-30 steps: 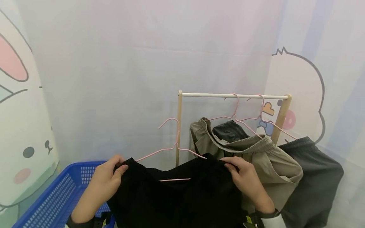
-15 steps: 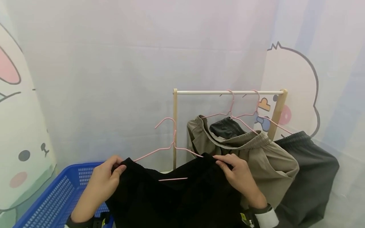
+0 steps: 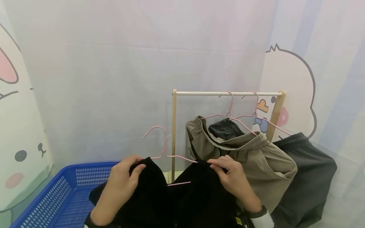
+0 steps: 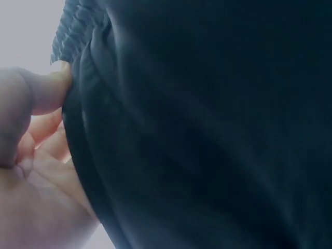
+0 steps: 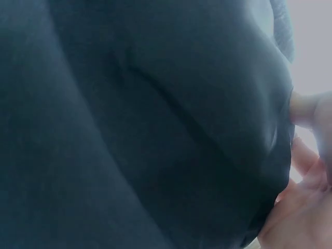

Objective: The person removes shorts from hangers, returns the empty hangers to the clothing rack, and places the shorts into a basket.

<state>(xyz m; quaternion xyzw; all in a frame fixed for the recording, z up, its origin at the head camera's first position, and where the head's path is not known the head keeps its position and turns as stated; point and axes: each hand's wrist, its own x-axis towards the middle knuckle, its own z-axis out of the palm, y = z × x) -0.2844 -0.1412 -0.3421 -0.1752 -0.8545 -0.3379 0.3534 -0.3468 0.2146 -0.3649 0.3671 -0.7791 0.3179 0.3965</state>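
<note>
Black pants (image 3: 154,199) with a gathered elastic waistband (image 4: 78,31) hang between both hands in the head view. My left hand (image 3: 122,179) pinches the waistband's left corner between thumb and fingers. At the right corner, my right hand (image 3: 233,177) pinches the cloth the same way. A pink hanger (image 3: 165,146) sits inside the waistband, its hook free above the cloth and apart from the rail. Its lower bar shows in the waist opening; both ends are hidden by fabric. Dark cloth fills most of each wrist view.
Behind stands a small rack with a white rail (image 3: 205,93) and wooden posts. Khaki pants (image 3: 256,155) and dark grey pants (image 3: 306,177) hang from it on pink hangers. To the left lies a blue mesh basket (image 3: 47,198). A printed curtain (image 3: 114,79) surrounds the scene.
My left hand has moved right and inward, bringing the two hands closer. The waistband now sags into a deeper V, and the pink hanger has shifted left and slightly down.
</note>
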